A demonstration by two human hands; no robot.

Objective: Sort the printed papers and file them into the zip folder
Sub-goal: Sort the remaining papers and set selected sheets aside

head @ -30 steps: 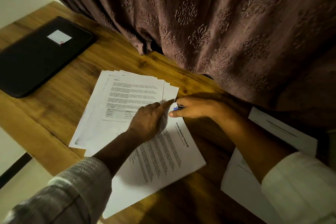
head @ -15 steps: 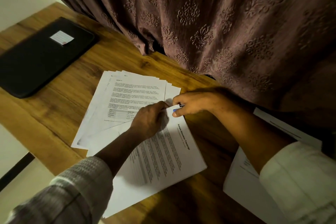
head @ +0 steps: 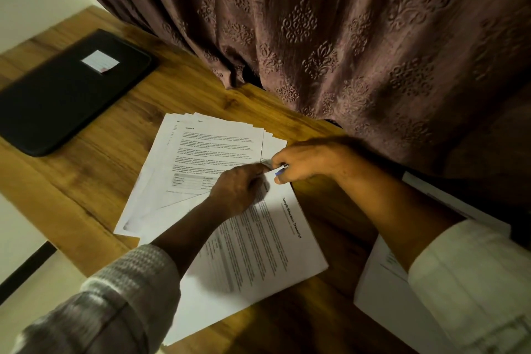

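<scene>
Sorting mid-frame: left hand [head: 238, 188] pinched a corner of the top sheet [head: 258, 241] to steady it, while right hand [head: 304, 164] kept a closed grip on a small blue item [head: 279, 172], seemingly for fastening.

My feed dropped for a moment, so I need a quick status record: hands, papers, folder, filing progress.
left hand: fingers curled at the top corner of the transcript sheet; grip hidden
right hand: pinches a small blue-and-white item at that corner; kind unclear
transcript sheet: flat on the table, overlapping the fanned stack
fanned stack: printed pages, spread
side papers: under the right forearm
zip folder: black, far left, apart from all papers
filed: none seen
</scene>
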